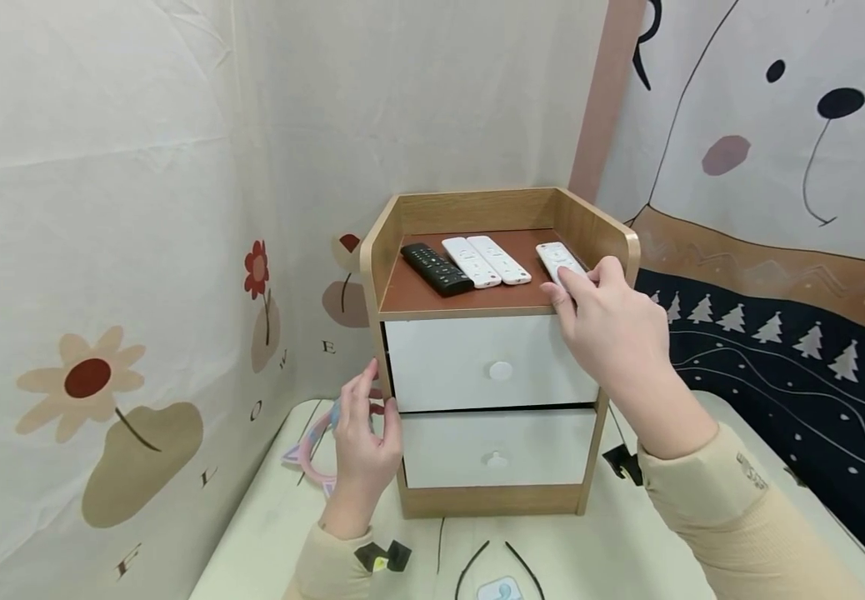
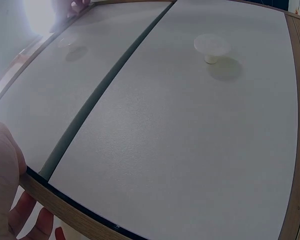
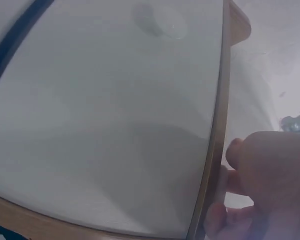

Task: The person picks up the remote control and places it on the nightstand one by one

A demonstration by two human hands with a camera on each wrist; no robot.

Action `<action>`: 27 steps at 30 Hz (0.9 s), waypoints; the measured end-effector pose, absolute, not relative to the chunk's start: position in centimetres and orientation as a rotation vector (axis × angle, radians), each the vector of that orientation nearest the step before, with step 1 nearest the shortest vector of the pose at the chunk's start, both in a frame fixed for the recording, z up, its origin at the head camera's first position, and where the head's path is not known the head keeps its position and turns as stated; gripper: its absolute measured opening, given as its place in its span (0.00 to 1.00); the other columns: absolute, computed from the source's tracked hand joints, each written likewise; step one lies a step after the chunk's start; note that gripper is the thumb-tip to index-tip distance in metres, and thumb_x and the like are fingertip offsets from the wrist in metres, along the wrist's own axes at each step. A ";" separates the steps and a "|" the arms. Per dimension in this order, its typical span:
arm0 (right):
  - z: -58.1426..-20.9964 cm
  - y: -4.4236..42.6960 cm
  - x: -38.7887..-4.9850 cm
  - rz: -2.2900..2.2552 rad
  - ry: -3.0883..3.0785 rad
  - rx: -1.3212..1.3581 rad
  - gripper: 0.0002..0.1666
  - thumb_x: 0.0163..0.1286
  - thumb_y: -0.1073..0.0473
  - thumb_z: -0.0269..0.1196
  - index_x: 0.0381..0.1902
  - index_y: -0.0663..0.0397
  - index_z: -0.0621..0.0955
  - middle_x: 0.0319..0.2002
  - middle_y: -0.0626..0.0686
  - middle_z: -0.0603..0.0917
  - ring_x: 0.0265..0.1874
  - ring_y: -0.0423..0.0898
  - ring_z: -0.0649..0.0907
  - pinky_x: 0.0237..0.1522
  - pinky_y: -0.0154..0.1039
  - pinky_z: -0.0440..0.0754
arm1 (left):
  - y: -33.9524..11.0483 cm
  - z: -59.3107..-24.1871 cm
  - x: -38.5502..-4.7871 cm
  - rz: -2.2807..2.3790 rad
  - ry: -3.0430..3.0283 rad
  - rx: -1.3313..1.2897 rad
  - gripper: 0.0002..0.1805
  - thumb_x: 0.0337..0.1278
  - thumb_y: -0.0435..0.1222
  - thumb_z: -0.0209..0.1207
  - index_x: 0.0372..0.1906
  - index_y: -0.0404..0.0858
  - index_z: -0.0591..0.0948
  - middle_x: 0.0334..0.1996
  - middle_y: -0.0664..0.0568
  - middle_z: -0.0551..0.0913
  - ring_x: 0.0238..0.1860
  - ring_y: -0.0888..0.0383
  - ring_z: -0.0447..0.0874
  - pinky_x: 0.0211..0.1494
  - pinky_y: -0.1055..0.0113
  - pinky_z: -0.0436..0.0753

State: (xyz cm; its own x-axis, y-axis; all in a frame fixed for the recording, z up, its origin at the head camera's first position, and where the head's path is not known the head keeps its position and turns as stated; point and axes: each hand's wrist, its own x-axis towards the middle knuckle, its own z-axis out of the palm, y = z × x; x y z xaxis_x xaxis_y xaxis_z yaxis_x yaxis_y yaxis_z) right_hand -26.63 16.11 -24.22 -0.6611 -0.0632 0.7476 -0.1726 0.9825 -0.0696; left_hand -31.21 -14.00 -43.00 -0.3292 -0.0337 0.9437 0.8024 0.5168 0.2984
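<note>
A small two-drawer cabinet (image 1: 492,502) with white fronts and wood-coloured edges stands on the table. My right hand (image 1: 616,321) is at the right of its brown top and holds a white remote control (image 1: 555,257) by its near end. Left of that remote lie two white remote controls (image 1: 503,260) side by side and a black remote control (image 1: 436,268). At the cabinet's left front edge, my left hand (image 1: 367,442) grips the side panel (image 2: 70,214), thumb in front and fingers along the outside. The right wrist view shows the right hand (image 3: 270,185) by the top edge.
The upper drawer (image 1: 440,367) and lower drawer (image 1: 447,458) have round white knobs. A pink headband-like ring (image 1: 311,454) lies left of the cabinet. On the table in front are dark curved strips (image 1: 526,568) and a pale card (image 1: 500,589). Printed curtains hang behind and beside.
</note>
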 end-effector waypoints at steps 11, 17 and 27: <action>-22.0 13.9 -26.9 0.068 -2.563 0.067 0.31 0.88 0.46 0.43 0.77 0.49 0.78 0.50 0.66 0.76 0.20 0.62 0.81 0.24 0.62 0.84 | -14.5 -43.3 -30.9 -1.041 -1.775 -0.598 0.39 0.68 0.21 0.59 0.83 0.33 0.67 0.66 0.34 0.77 0.52 0.48 0.81 0.53 0.82 0.82; -21.9 13.7 -26.9 0.081 -2.575 0.050 0.32 0.88 0.47 0.42 0.79 0.49 0.77 0.50 0.67 0.75 0.20 0.63 0.81 0.23 0.61 0.83 | -14.6 -43.2 -30.9 -1.006 -1.753 -0.611 0.39 0.67 0.20 0.59 0.82 0.31 0.67 0.64 0.34 0.78 0.51 0.48 0.82 0.50 0.77 0.85; -23.2 13.7 -26.9 0.195 -2.430 0.089 0.31 0.87 0.46 0.47 0.79 0.47 0.76 0.52 0.68 0.78 0.19 0.59 0.79 0.18 0.53 0.80 | -14.9 -43.1 -30.9 -1.013 -1.691 -0.647 0.41 0.63 0.16 0.60 0.82 0.31 0.68 0.64 0.34 0.79 0.49 0.49 0.81 0.48 0.78 0.86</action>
